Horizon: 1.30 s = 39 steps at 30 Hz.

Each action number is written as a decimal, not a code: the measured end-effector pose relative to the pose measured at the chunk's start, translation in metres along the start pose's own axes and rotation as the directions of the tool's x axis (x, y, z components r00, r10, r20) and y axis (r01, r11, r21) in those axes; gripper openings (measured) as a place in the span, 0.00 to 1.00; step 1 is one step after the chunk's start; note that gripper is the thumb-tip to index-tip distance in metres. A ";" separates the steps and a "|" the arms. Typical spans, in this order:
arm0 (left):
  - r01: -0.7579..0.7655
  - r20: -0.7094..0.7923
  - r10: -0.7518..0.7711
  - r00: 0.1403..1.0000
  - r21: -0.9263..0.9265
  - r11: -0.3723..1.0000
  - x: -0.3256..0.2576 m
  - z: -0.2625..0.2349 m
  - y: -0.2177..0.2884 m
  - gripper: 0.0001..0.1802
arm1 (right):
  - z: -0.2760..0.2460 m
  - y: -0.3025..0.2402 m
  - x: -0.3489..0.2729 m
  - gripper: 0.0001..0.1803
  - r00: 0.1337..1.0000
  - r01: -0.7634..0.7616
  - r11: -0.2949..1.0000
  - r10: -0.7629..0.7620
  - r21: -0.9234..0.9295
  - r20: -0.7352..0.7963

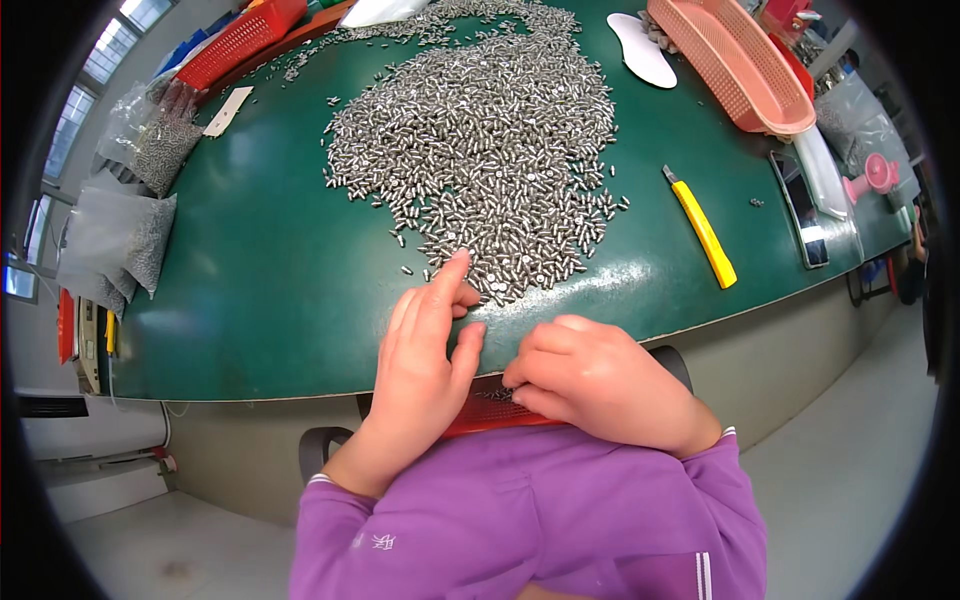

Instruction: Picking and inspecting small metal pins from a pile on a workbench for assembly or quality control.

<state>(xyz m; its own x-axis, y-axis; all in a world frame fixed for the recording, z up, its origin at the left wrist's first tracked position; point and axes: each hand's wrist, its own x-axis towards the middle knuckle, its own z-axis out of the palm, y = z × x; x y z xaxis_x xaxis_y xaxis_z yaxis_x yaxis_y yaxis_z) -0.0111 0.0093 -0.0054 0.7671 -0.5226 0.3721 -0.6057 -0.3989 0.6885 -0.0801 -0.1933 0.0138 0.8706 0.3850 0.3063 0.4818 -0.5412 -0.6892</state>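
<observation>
At the near edge of the green table (250,300), both hands work close together. Left hand (425,360) lies flat, fingers spread loosely, index finger stretched forward and touching the closest bits of the pile of small metal pieces (480,140). It grips nothing that shows. Right hand (590,380) sits just beside it, curled in a loose fist at the table edge, fingertips tucked under; whether it pinches any pieces, cannot tell. Under and between both hands, below the table rim, a red mesh basket (500,412) shows, a few metal pieces lying in it by the right fingertips. Pile spreads from the left fingertip far forward across the table. Right of the hands and a bit forward, a yellow utility knife (703,232) lies on the table, apart from the pile. Further forward-right, a pink plastic basket (735,65) and a white flat insole-shaped piece (642,48). Far right, a phone (800,210) lies near the table edge. Left of the hands, well apart, clear bags of metal pieces (135,235) hang off the table side. Purple sleeves (520,520) cover both forearms.
</observation>
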 end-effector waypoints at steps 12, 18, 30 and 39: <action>-0.050 0.034 0.050 0.998 -0.015 0.999 0.006 0.012 0.003 0.39 | 0.009 0.018 0.015 0.08 0.950 -0.144 0.966 0.074 -0.215 -0.303; -0.038 0.051 0.042 0.998 -0.067 0.997 0.004 0.011 0.001 0.39 | 0.007 0.017 0.012 0.08 0.958 -0.139 0.973 0.085 -0.184 -0.273; -0.025 0.087 0.032 0.996 -0.075 0.997 0.003 0.007 0.002 0.39 | 0.006 0.014 0.013 0.10 0.959 -0.152 0.975 0.107 -0.160 -0.261; 0.008 0.078 0.002 0.997 -0.125 0.992 0.005 0.005 0.004 0.38 | 0.009 0.017 0.014 0.08 0.950 -0.163 0.976 0.116 -0.146 -0.289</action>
<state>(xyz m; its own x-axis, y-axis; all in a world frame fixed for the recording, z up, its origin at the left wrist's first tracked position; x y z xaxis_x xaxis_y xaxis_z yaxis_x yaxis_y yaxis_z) -0.0109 0.0009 -0.0040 0.7468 -0.5809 0.3237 -0.5686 -0.3053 0.7639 -0.0603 -0.1903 0.0004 0.9119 0.0874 0.4009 0.3425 -0.7003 -0.6264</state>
